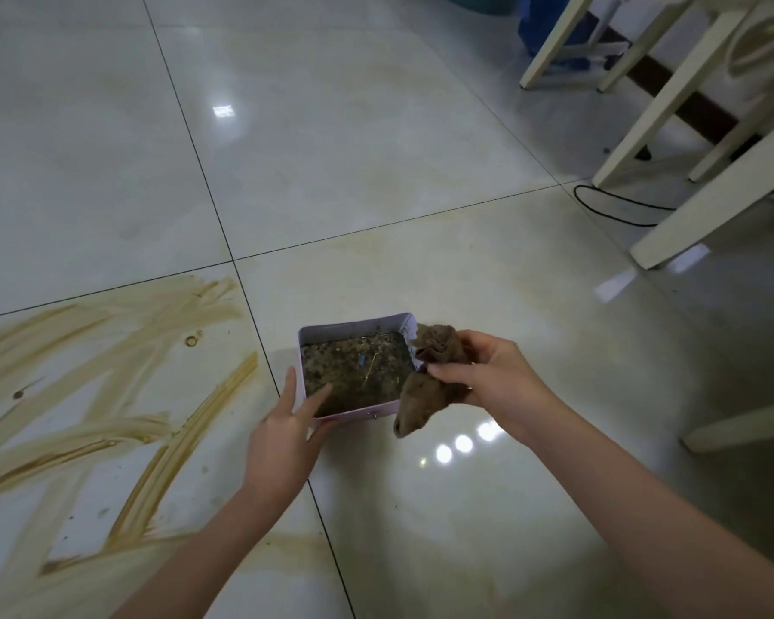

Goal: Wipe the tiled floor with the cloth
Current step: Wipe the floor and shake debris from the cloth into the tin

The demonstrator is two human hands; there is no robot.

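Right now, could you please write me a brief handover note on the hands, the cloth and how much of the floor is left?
Left hand: straight fingers rest on the near-left corner of the shallow box of dirty water.
Right hand: grips the bunched brown cloth by the box's right edge, off the tiled floor.
Done: tiles ahead show only faint staining.
Left: brown streaks across the left tile, not yet wiped.
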